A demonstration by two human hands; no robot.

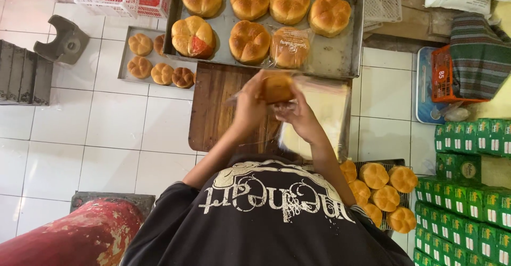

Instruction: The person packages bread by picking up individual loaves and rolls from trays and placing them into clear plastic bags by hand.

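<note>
Both my hands hold one golden bun (277,87) in a clear plastic bag, above a wooden board (213,106). My left hand (249,104) grips its left side and my right hand (298,114) closes around its underside and right. A stack of clear bags (324,111) lies on the board just right of my hands. Beyond them a metal tray (340,58) carries several buns (249,41), and one bagged bun (290,47) rests on it.
A smaller tray of buns (154,64) sits on the white tiled floor to the left. A wire rack with more buns (386,194) is at my right. Green cartons (468,191) are stacked far right, and a red object (80,234) lies lower left.
</note>
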